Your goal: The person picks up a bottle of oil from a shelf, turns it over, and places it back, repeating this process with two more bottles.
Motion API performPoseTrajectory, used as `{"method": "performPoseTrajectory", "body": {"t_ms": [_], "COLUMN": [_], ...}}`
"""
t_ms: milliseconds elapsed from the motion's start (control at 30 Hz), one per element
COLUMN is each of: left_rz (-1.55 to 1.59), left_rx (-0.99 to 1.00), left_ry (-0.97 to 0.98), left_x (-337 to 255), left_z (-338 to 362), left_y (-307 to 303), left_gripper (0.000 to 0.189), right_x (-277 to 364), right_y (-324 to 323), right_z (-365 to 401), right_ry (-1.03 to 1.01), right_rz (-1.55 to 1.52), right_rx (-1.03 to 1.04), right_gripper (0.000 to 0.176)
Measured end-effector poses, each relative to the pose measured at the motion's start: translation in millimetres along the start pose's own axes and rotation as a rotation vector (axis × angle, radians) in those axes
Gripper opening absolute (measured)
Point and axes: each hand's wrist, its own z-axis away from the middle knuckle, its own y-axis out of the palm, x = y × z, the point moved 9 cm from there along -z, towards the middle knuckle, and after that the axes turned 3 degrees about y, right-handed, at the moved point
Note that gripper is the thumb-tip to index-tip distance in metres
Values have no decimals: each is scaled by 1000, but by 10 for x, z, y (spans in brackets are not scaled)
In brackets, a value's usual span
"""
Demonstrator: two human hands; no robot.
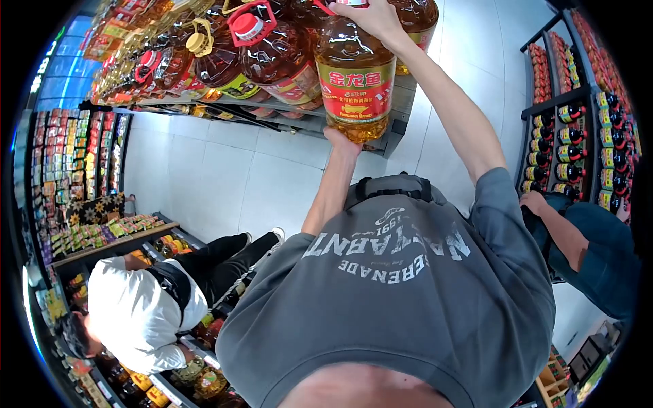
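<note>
A large clear bottle of cooking oil (pixel 356 88), with amber oil and a red and gold label, is upright at the front corner of the shelf. My right hand (pixel 373 18) is closed around the handle at its top, by the red cap. Under the lower edge of the same bottle is my left hand (pixel 343 141), its fingers curled beneath the base and mostly hidden. Directly left of it stands another oil bottle with a red cap and handle (pixel 248 28). One more oil bottle (pixel 416 19) stands behind on the right.
The grey display shelf (pixel 403 115) carries several oil bottles. A person in a white shirt (pixel 139 306) bends over shelves at lower left. Another person's dark sleeve (pixel 602 245) is close on the right, beside racks of dark bottles (pixel 570 153). Pale tiled floor (pixel 197 170) lies between.
</note>
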Motion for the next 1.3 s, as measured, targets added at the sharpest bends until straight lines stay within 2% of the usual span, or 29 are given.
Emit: {"method": "performPoseTrajectory", "body": {"t_ms": [100,200,233,267,467,567,667,700,1000,1167,1300], "left_rz": [5,7,-13,-35,-54,-21,-35,-38,-64,-73,-54], "left_rx": [-36,48,65,80,-69,39,-21,-24,-142,-152,-249], "left_ry": [-8,5,2,-3,40,81,105,119,177,172,262], "left_x": [22,5,-2,0,-14,-2,-12,-29,-40,-20,-79], "left_z": [33,-7,-18,-27,22,-94,-145,-146,-126,-147,-60], "left_y": [-55,-34,-27,-26,-119,-111,-213,-217,-270,-318,-367], "left_gripper": [63,64,64,64,62,65,63,62,60,58,55], "right_x": [-67,-104,-63,-107,-115,-120,-148,-147,-191,-172,-250], "right_y": [-7,21,40,24,42,49,99,82,143,150,137], "right_z": [-46,-68,-56,-75,-61,-80,-61,-56,-122,-84,-124], "right_ry": [-11,20,-37,12,6,-68,45,42,-42,-4,2], "right_rz": [-94,-65,-140,-39,-31,-73,-128,-120,-159,-187,-116], "right_rx": [-52,-20,-24,-32,-34,-62,7,-35,13,17,11], "right_gripper": [36,35,34,34,37,37,36,35,34,34,36]}}
